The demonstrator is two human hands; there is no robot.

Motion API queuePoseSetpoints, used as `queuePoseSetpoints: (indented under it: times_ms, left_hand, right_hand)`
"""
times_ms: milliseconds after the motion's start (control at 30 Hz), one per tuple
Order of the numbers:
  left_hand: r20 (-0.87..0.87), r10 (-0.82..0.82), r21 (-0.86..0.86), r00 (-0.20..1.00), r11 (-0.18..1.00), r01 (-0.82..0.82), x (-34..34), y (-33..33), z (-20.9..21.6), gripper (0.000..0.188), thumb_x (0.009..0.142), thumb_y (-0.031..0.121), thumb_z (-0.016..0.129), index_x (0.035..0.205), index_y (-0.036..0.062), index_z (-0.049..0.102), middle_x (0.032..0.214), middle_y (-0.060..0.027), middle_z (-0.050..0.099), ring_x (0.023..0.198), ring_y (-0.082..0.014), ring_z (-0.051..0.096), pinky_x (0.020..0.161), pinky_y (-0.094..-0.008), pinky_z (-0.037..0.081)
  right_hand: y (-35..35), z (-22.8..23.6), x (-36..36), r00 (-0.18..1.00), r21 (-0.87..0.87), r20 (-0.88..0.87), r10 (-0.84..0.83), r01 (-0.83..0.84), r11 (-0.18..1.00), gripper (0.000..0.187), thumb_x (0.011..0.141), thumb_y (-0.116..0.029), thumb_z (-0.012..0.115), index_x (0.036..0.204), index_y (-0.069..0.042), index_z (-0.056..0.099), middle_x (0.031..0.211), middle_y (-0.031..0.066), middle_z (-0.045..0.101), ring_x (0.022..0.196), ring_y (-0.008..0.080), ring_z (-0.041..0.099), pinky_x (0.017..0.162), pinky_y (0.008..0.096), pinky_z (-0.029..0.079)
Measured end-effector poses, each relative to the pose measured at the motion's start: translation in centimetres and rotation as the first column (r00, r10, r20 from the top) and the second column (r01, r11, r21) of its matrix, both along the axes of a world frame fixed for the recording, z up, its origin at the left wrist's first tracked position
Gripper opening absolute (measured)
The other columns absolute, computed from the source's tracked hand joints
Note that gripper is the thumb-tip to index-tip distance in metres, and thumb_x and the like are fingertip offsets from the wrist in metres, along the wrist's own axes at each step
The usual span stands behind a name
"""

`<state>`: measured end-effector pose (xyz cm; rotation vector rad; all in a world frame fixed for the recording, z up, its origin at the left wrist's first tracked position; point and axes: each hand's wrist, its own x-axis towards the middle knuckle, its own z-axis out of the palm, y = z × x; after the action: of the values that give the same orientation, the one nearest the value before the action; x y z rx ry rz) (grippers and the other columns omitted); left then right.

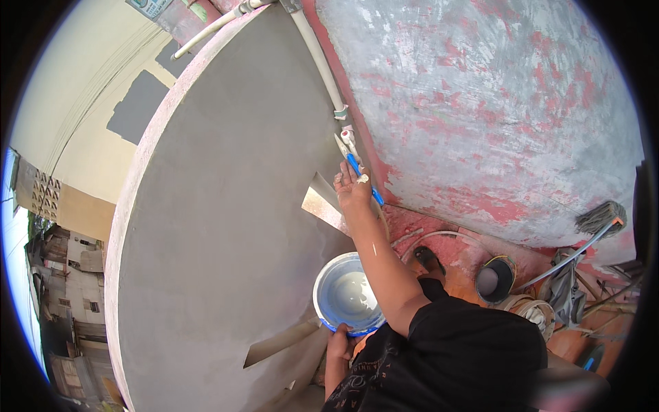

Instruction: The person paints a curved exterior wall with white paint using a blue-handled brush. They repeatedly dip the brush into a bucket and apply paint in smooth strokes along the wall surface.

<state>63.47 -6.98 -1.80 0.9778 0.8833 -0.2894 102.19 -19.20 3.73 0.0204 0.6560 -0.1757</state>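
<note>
My right hand [353,187] is raised and grips a paintbrush [351,156] with a blue handle, its pale bristles up against the white pipe [320,63] that runs down the seam between the grey curved wall [226,206] and the red-speckled wall [494,117]. My left hand [339,341] holds the rim of a blue bucket [345,294] of whitish paint, low beside my body. My foot in a dark sandal [430,261] stands on the red floor behind the bucket.
A long-handled broom [598,221] leans at the right by a dark round pot [494,281], a hose and piled cloths [566,292]. Far below at the left lie rooftops and a cream building [75,226]; the grey wall's edge drops off there.
</note>
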Motion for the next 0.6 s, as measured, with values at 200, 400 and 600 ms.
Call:
queuePoseSetpoints:
  times_ms: [200, 400, 600]
  left_hand:
    - [-0.012, -0.028, 0.047, 1.0, 0.999, 0.028, 0.9, -0.1, -0.4, 0.05, 0.084, -0.001, 0.049, 0.134, -0.0012, 0.041, 0.122, -0.0196, 0.056, 0.105, -0.0373, 0.065, 0.079, -0.0517, 0.064]
    - [0.067, 0.007, -0.052, 0.998, 0.999, -0.003, 1.4, -0.4, -1.2, 0.052, 0.084, -0.001, 0.048, 0.136, -0.0029, 0.04, 0.122, -0.0206, 0.057, 0.107, -0.0392, 0.065, 0.081, -0.053, 0.065]
    - [0.087, 0.03, -0.147, 0.996, 0.989, -0.017, 1.5, -1.0, -2.7, 0.057, 0.084, -0.001, 0.046, 0.141, 0.0022, 0.037, 0.125, -0.0204, 0.057, 0.107, -0.0354, 0.067, 0.079, -0.0468, 0.066]
  right_hand:
    - [0.0, -0.1, 0.6, 0.996, -0.039, 0.004, 0.091, -0.091, 0.995, 0.03, 0.095, -0.032, 0.055, 0.117, -0.011, 0.062, 0.117, 0.0045, 0.069, 0.108, 0.0178, 0.065, 0.075, 0.035, 0.05]
    - [-1.0, -3.1, -0.6, 0.991, -0.093, 0.069, 0.116, -0.11, 0.99, 0.035, 0.099, -0.035, 0.051, 0.118, -0.007, 0.063, 0.112, 0.0043, 0.071, 0.105, 0.0176, 0.067, 0.074, 0.0354, 0.052]
    - [-1.0, -1.2, -1.2, 0.975, -0.267, -0.026, 0.221, -0.22, 0.938, 0.037, 0.103, -0.04, 0.048, 0.121, -0.009, 0.057, 0.115, 0.006, 0.07, 0.109, 0.0189, 0.066, 0.077, 0.0363, 0.051]
